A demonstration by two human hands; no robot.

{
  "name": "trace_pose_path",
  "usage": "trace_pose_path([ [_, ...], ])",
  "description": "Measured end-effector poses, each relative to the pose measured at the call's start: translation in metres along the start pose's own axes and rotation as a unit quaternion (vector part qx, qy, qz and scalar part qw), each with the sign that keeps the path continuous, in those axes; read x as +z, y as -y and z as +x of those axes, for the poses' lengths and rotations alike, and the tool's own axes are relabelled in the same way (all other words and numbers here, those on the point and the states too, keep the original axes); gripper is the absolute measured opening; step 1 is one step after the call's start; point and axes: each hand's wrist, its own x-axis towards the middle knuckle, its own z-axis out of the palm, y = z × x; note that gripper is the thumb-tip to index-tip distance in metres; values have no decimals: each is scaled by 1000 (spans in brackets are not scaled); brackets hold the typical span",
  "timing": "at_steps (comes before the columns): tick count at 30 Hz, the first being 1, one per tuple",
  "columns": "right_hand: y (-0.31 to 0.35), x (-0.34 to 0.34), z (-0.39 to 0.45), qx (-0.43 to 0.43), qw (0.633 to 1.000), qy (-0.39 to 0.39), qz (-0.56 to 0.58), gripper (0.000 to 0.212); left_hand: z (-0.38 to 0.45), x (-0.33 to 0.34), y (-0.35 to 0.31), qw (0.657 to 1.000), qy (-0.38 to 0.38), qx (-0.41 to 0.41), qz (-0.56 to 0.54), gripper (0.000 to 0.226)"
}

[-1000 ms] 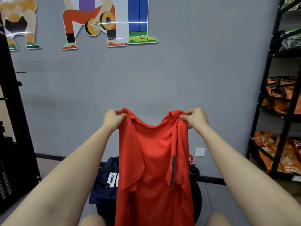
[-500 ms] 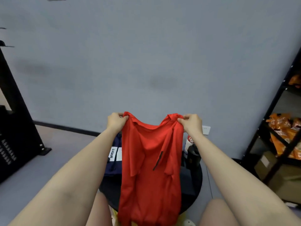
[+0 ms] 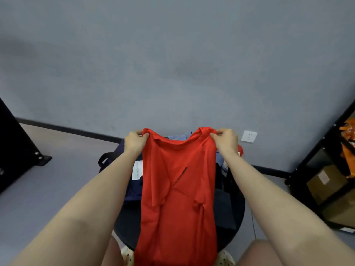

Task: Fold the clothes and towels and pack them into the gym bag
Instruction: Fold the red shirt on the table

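Out front, centre: red T-shirt (image 3: pixel 177 189) hanging full length over the round black table (image 3: pixel 233 223), navy gym bag (image 3: pixel 117 160) behind it at the table's far-left edge. Left hand (image 3: pixel 135 141) & right hand (image 3: pixel 226 140) each pinch a shoulder, fingers clamped on fabric. Looks thin, soft, light, sleeves already flopped inward, so it'll sag w/o support; shoulders are the right hold. Room: open floor left, black shelving rack (image 3: pixel 326 169) close on the right, wall socket (image 3: pixel 249 136) beyond.
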Motion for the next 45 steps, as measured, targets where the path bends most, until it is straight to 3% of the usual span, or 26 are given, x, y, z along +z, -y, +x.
trace_pose_path([
  [8,-33,46,58,28,999,-4,-42,24,58,46,31,998,-1,-62,-6,26],
  [37,-150,206,214,67,988,48,-132,20,214,216,138,985,49,-139,93,32],
  [43,-159,213,209,52,986,65,-142,25,206,224,160,973,136,-148,116,37],
  [45,-157,209,200,34,987,63,-141,28,197,221,164,971,155,-137,122,27],
])
